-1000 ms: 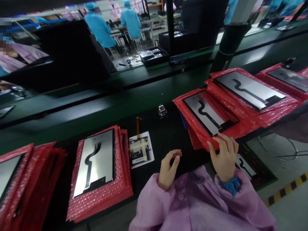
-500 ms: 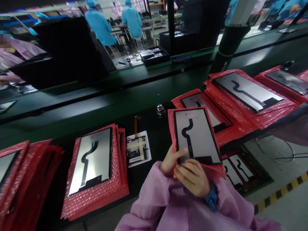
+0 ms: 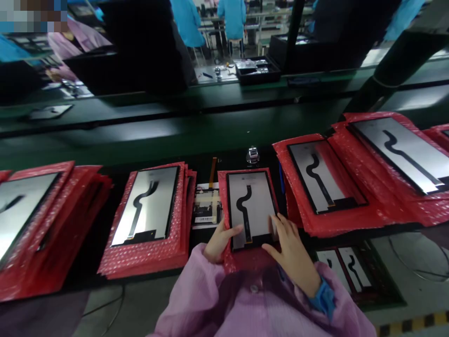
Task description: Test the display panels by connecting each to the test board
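Observation:
A display panel [image 3: 257, 201] with a silver-grey back and a black S-shaped flex cable lies on a red bubble-wrap bag [image 3: 223, 187], in front of my body. My left hand [image 3: 218, 242] grips the lower left edge of both, its thumb resting on the panel's face. At the lower right edge is my right hand [image 3: 294, 252], its fingers and thumb spread, the fingertips at the panel's border. Just behind my left hand, a part with an orange flex strip [image 3: 213, 173] and dark circuitry lies partly covered by the bag.
Red-bagged panels are stacked at left [image 3: 154, 192], far left [image 3: 31, 192] and right [image 3: 315, 173]. A small shiny metal object [image 3: 252, 154] stands behind the held panel. Below the table's right side is a tray of panels [image 3: 382, 281]. Co-workers sit beyond the bench.
The panel and its bag have come down and left towards the table. My right hand has opened and shifted to the panel's right edge. The camera view has turned.

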Demonstrator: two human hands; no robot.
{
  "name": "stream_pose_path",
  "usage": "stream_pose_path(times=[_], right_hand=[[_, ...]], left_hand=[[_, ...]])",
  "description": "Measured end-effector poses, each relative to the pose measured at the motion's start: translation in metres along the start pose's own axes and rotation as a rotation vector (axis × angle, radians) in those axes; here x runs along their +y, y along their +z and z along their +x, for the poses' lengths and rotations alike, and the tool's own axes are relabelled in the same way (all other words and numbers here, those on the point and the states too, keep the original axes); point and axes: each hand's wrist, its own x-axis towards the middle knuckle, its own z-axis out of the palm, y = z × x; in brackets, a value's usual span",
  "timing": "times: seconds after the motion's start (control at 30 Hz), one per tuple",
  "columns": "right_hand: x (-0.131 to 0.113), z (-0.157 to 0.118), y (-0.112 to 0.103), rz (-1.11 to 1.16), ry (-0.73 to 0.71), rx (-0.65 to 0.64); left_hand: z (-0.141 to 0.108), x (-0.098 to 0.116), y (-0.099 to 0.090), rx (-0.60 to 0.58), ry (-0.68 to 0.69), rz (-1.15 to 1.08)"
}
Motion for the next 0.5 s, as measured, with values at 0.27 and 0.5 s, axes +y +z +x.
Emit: stream_pose_path(times=[0.27,0.5], right_hand=[[0.016,0.018,0.007,-0.002,0.005,0.004],[0.000,0.022,-0.021,-0.230,-0.160,-0.051]], left_hand=[[0.015,0.005,-0.006,0.233,0.717,0.828],[0.044,0.072,-0.032,0.568,0.958,1.305]])
